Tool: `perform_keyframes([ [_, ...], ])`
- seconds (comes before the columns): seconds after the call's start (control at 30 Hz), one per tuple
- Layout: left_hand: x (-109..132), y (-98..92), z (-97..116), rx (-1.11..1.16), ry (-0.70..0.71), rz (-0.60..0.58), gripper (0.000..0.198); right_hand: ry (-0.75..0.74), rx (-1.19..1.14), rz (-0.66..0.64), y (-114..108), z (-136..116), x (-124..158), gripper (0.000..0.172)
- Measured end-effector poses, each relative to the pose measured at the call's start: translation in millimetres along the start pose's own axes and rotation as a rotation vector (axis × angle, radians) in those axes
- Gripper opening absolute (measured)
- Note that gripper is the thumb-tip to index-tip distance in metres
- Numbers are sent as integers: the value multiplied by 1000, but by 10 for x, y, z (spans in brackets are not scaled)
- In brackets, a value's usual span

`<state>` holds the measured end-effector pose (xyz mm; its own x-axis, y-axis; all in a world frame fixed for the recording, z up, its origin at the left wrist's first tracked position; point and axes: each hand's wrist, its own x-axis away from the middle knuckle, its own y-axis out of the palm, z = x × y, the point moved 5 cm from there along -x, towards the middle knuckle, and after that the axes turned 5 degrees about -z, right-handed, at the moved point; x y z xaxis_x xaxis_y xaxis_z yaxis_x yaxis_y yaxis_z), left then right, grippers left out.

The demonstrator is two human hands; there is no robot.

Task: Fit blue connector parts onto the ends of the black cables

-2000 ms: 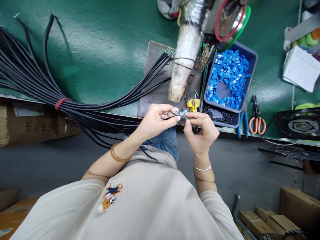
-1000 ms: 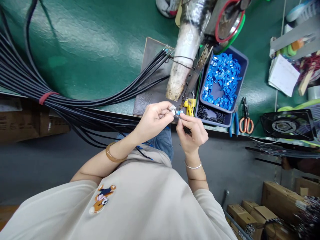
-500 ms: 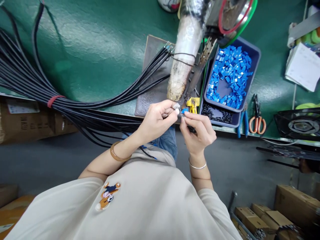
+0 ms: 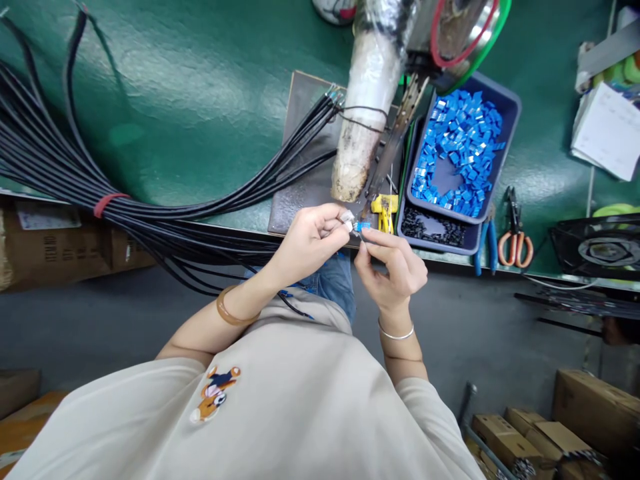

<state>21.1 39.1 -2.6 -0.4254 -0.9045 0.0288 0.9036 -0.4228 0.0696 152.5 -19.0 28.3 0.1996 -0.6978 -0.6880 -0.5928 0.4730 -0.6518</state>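
Observation:
My left hand (image 4: 307, 241) is pinched shut on the end of a thin black cable at the green bench's front edge. My right hand (image 4: 393, 267) is curled shut, its fingertips holding a small blue connector (image 4: 361, 227) against that cable end. The two hands meet just below a yellow tool (image 4: 384, 208). A thick bundle of black cables (image 4: 150, 213), tied with a red band (image 4: 109, 202), runs from the far left to a dark mat (image 4: 305, 173).
A dark blue tray (image 4: 507, 137) full of several blue connectors sits right of the hands, with small black parts (image 4: 433, 230) in front. A wrapped cylinder (image 4: 367, 107) hangs over the mat. Blue pliers (image 4: 483, 243) and orange-handled cutters (image 4: 515, 230) lie right. Cardboard boxes (image 4: 530, 433) stand on the floor.
My right hand has crept slightly left and its fingers have closed tighter on the blue connector at the cable end. My left hand keeps its pinch.

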Motion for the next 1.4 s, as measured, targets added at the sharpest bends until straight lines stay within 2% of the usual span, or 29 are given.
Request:
perform_keyframes([
  [0.1, 38, 27, 12, -41, 2, -53, 13, 86, -53, 36, -51, 31, -7, 19],
  [0.17, 69, 40, 10, -90, 9, -72, 14, 185, -143, -14, -47, 72, -14, 17],
  [0.27, 111, 21, -6, -133, 41, -12, 3, 289, -259, -86, -26, 97, -15, 14],
  [0.47, 158, 11, -16, -2, 116, 85, 5, 177, -132, -14, -50, -74, -37, 19],
  [0.57, 170, -4, 9, 111, 109, 104, 6, 245, -186, -2, -39, -91, -26, 16],
  [0.63, 176, -14, 29, 193, 81, 79, 9, 387, -335, -39, -14, -29, -4, 9],
  [0.7, 178, -15, 41, 269, 32, 14, 12, 523, -529, -137, 35, 34, 24, 6],
  [0.8, 173, -13, 28, 333, -73, -67, 18, 594, -676, -253, 59, 65, 35, 10],
  [0.9, 158, -24, -8, 338, -130, -66, 22, 543, -584, -231, -5, 50, -5, 7],
  [1.07, 131, -10, -51, 252, -82, -66, 11, 300, -326, -181, -76, -46, -97, 14],
  [1.4, 1, -8, -18, 102, 65, 11, 9, 192, -152, -155, -26, 0, -115, 16],
])
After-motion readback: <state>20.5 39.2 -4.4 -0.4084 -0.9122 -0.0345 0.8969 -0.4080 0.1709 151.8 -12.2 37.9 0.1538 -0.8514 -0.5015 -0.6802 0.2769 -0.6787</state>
